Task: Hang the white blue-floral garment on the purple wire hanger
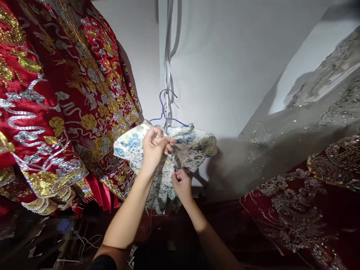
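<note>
A short floral blouse (132,144), off-white with blue, yellow and grey-green flowers, hangs on a thin purple hanger (163,112). Its wide short sleeves spread to both sides, and its lower part looks crinkled. Close in front of the upper middle of the blouse is my left hand (156,146), thumb and fingers pinched together; what lies between the fingertips is too small to make out. Lower down, my right hand (182,184) pinches the front of the blouse near its middle line, beside a small dark spot.
White straps (168,67) bear the hanger against a pale wall (219,56). Red garments with gold and silver embroidery (92,86) crowd the left side. At right are sheer sparkling fabric (253,157) and a dark red beaded garment (298,206). A white cable (87,242) lies lower left.
</note>
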`<state>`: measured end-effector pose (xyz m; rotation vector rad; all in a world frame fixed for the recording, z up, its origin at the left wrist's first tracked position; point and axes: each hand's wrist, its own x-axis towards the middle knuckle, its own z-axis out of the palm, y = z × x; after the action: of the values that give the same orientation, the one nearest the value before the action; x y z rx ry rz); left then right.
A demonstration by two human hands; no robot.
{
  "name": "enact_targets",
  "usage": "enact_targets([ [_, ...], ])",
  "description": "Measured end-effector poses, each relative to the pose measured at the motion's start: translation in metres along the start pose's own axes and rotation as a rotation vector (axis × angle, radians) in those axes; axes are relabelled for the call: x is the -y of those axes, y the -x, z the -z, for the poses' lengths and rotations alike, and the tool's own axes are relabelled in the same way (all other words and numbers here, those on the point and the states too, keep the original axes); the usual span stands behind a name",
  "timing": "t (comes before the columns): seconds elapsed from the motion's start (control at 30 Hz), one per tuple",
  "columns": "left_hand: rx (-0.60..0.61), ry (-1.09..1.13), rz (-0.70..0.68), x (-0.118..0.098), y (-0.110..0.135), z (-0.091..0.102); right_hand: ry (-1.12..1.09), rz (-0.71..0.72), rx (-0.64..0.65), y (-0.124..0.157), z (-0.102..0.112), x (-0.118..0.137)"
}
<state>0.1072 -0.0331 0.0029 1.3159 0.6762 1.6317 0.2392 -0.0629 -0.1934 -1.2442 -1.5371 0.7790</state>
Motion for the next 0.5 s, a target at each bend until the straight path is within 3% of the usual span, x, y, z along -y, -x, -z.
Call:
enact_targets([
  [0.13,0.005,0.051,-0.132,-0.027,-0.032,-0.007,0.024,-0.018,-0.072,-0.006,-0.01,0.0],
  [0.23,0.091,0.0,-0.101,-0.025,-0.032,-0.003,-0.081,0.02,-0.044,-0.017,-0.004,0.019],
  [0.37,0.124,-0.046,-0.069,-0.012,-0.021,0.007,-0.218,0.249,-0.175,-0.054,0.034,0.085],
  [0.43,0.129,-0.064,-0.076,-0.01,-0.016,0.01,-0.146,0.371,-0.142,-0.078,0.054,0.12],
  [0.5,0.131,-0.082,-0.082,-0.011,-0.014,0.013,-0.048,0.414,-0.023,-0.1,0.066,0.145],
])
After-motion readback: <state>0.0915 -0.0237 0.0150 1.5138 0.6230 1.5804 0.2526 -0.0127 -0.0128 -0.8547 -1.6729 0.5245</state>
